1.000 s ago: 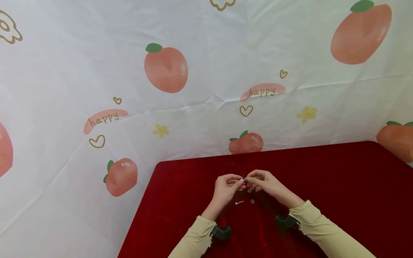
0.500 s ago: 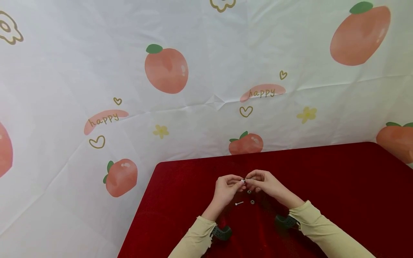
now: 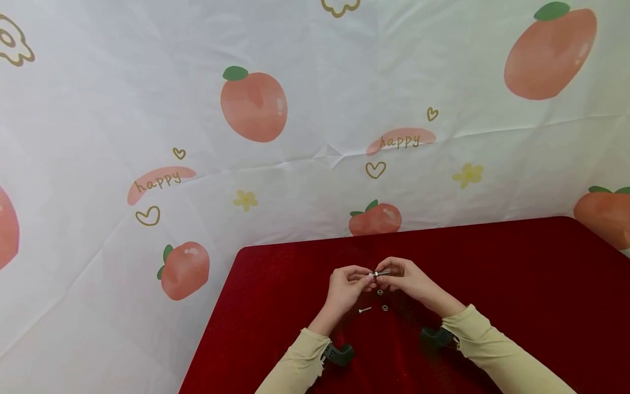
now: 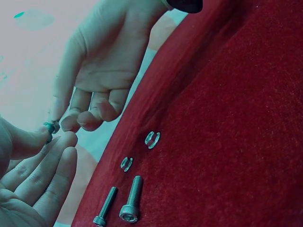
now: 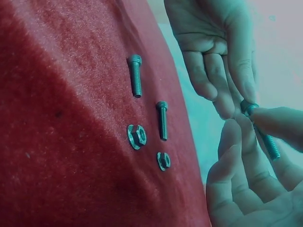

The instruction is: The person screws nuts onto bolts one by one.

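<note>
Above the red cloth both hands meet at a metal bolt [image 5: 271, 144]. My left hand [image 3: 343, 287] pinches its head end between thumb and fingertips. My right hand [image 3: 407, 280] pinches what looks like a nut [image 5: 252, 109] close to the bolt's head, the threaded shank pointing back over its fingers. Fingertips partly hide this joint. Below the hands, a larger socket-head bolt [image 4: 131, 201] and a smaller one [image 4: 105, 207] lie on the cloth. A larger flange nut [image 5: 137, 136] and a smaller flange nut [image 5: 164, 161] lie near them.
The red cloth [image 3: 275, 317] covers the tabletop, which ends at a white printed curtain [image 3: 305, 109] behind. Dark bands [image 3: 338, 354] sit on both wrists.
More of the bolt's shank shows beyond the right fingertips than one second ago. The right fingers have shifted slightly; the left hand has barely moved. Loose bolts and nuts stay in place.
</note>
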Available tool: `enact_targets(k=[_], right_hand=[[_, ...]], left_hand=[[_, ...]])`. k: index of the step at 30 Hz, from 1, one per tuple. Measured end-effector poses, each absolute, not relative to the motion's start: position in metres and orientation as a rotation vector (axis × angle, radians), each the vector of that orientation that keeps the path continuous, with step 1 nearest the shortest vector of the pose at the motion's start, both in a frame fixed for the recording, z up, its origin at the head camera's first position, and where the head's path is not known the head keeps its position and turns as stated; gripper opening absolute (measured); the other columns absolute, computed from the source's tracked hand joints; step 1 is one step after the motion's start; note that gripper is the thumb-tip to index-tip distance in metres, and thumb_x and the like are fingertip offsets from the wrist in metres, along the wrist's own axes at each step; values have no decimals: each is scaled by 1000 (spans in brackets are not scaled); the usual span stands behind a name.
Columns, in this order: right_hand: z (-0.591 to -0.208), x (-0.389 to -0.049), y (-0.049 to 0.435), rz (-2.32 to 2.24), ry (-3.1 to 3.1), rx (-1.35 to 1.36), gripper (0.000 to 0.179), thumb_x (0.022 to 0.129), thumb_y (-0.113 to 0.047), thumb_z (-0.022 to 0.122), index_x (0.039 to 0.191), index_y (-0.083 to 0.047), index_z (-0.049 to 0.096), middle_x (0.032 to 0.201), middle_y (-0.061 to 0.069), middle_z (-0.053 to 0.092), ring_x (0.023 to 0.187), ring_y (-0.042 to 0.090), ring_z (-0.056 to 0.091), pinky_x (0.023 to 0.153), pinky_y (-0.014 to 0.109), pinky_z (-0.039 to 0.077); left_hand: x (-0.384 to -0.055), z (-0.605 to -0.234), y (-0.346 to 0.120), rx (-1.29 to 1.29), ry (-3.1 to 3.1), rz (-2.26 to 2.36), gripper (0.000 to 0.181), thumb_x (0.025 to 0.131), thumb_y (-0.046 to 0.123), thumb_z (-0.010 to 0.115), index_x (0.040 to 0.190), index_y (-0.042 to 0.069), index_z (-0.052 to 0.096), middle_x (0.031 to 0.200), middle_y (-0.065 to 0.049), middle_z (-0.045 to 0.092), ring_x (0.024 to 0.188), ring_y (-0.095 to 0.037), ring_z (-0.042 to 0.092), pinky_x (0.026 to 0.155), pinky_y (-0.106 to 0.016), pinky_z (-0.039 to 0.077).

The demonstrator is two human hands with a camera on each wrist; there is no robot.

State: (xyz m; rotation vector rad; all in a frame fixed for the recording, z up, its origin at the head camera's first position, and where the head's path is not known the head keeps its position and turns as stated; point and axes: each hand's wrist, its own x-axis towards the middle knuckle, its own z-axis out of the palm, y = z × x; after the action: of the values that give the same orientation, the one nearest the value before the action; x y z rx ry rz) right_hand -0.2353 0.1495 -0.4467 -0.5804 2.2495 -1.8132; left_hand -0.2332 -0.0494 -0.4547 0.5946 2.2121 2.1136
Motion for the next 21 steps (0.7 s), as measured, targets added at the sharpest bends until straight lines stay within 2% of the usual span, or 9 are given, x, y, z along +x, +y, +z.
enact_targets(k=[6, 10, 14, 21], right_hand=[[-445, -235, 150, -1767, 2274, -568, 31, 96, -25, 61, 110, 2, 63, 96, 14, 68, 87, 36, 64, 69, 39, 56], [-444, -234, 150, -1778, 2269, -563, 31, 96, -24, 61, 112, 2, 61, 97, 15, 68, 87, 38, 63, 69, 40, 56], [-444, -234, 150, -1805, 2266, -594, 29, 94, -19, 64, 113, 2, 59, 101, 15, 67, 87, 42, 61, 68, 41, 55], [-447, -235, 151, -1795, 2268, -532, 29, 97, -23, 59, 112, 2, 61, 96, 15, 68, 88, 34, 64, 68, 36, 55]], left_hand=[[-231, -449, -49, 621, 2187, 2125, 14, 90, -6, 62, 101, -14, 66, 90, -26, 68, 82, -42, 67, 73, -44, 59], [-223, -437, -50, 636, 2184, 2125, 14, 89, -9, 61, 101, -17, 64, 90, -30, 67, 83, -47, 65, 73, -49, 58], [-216, -429, -50, 633, 2196, 2109, 15, 89, -9, 61, 101, -18, 63, 91, -29, 67, 83, -46, 66, 75, -50, 57], [-215, -429, -50, 652, 2193, 2110, 16, 90, -8, 61, 102, -18, 63, 90, -29, 67, 82, -44, 66, 75, -53, 56]])
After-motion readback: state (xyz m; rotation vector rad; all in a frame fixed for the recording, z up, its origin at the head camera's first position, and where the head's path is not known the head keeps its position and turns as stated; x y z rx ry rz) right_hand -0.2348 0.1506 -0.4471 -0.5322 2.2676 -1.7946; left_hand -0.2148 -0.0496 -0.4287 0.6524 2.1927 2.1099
